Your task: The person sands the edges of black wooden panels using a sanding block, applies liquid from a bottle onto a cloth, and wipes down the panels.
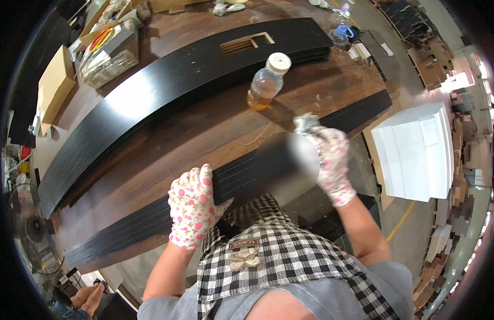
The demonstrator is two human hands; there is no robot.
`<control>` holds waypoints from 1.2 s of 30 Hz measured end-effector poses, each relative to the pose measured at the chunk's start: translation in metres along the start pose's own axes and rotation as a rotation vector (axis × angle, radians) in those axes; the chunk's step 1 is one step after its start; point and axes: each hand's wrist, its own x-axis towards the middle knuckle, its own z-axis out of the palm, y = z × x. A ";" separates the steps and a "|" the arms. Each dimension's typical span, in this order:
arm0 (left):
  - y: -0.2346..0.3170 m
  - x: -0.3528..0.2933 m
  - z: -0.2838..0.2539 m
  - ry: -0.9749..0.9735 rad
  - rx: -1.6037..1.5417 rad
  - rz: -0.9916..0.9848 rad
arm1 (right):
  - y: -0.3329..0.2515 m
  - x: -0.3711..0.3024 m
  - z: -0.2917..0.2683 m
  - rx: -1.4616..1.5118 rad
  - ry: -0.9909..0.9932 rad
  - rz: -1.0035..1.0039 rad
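Workbench of dark scuffed wood | stack of long black grooved boards, top one with a rectangular cutout | narrower black boards at near edge, left hand in floral glove pressed flat on them | clear plastic bottle, white cap, amber liquid low inside | right hand, gloved, gripping a crumpled grey rag over the strip
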 end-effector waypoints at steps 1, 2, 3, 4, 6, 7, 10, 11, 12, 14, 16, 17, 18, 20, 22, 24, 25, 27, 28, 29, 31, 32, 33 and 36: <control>0.002 0.002 -0.001 -0.028 -0.008 -0.003 | -0.005 0.008 -0.012 0.130 0.121 -0.028; 0.003 0.002 -0.002 -0.029 -0.010 -0.008 | -0.016 0.007 -0.006 0.140 0.118 -0.030; 0.004 0.004 -0.002 -0.028 -0.015 -0.009 | -0.036 0.005 0.003 0.190 0.061 -0.022; 0.003 0.004 0.000 -0.017 -0.020 -0.004 | -0.055 0.004 0.014 0.244 0.005 -0.022; 0.002 0.004 0.001 -0.019 -0.057 0.022 | -0.085 -0.003 0.050 0.360 0.002 -0.123; 0.000 0.002 0.002 -0.007 -0.033 0.011 | -0.105 0.023 0.023 0.200 0.077 -0.347; 0.000 0.000 -0.002 0.049 -0.036 0.028 | -0.047 0.008 0.029 0.600 -0.045 0.133; 0.001 0.001 -0.003 0.051 -0.034 0.022 | -0.041 0.011 0.022 0.604 -0.047 0.128; 0.002 0.004 -0.003 0.035 -0.044 0.023 | -0.037 0.012 0.015 0.527 -0.010 0.149; 0.003 0.005 -0.003 0.046 -0.058 0.029 | -0.055 0.012 0.018 0.598 -0.071 0.117; 0.001 0.007 0.000 -0.004 -0.032 0.036 | -0.108 0.017 0.031 0.578 0.000 -0.131; 0.001 0.007 0.000 -0.059 -0.004 0.032 | -0.114 0.017 0.034 0.445 0.001 -0.240; 0.002 0.006 -0.001 -0.033 -0.033 0.013 | -0.106 0.020 0.030 0.535 0.004 -0.143; -0.001 -0.001 0.003 0.009 0.009 0.019 | -0.058 0.018 0.019 0.485 0.038 -0.094; -0.002 -0.003 0.003 0.056 0.010 0.035 | 0.000 0.017 -0.001 0.523 0.149 0.234; 0.001 0.000 0.003 0.052 0.012 0.044 | 0.047 0.016 -0.012 0.006 0.264 0.054; 0.002 0.002 0.003 0.045 0.015 0.034 | 0.042 0.014 -0.009 0.003 0.270 0.055; 0.005 0.005 0.001 0.036 0.014 0.025 | -0.003 0.012 0.013 0.624 0.203 0.299; 0.005 0.006 0.002 0.018 0.009 0.019 | -0.036 0.012 0.028 0.549 0.193 0.147; 0.006 0.007 0.003 0.024 0.022 0.012 | -0.069 0.007 0.039 0.466 0.179 0.008; 0.004 0.006 0.002 0.003 0.061 0.032 | -0.118 0.012 0.037 0.419 0.159 -0.204; 0.005 0.006 0.001 -0.014 0.031 0.026 | -0.108 0.011 0.037 0.634 0.139 -0.091; 0.001 0.002 0.008 0.038 0.061 0.018 | -0.092 0.009 0.037 0.858 0.111 0.018; 0.002 -0.004 0.004 0.032 0.043 -0.037 | 0.001 0.017 -0.005 0.365 0.207 0.127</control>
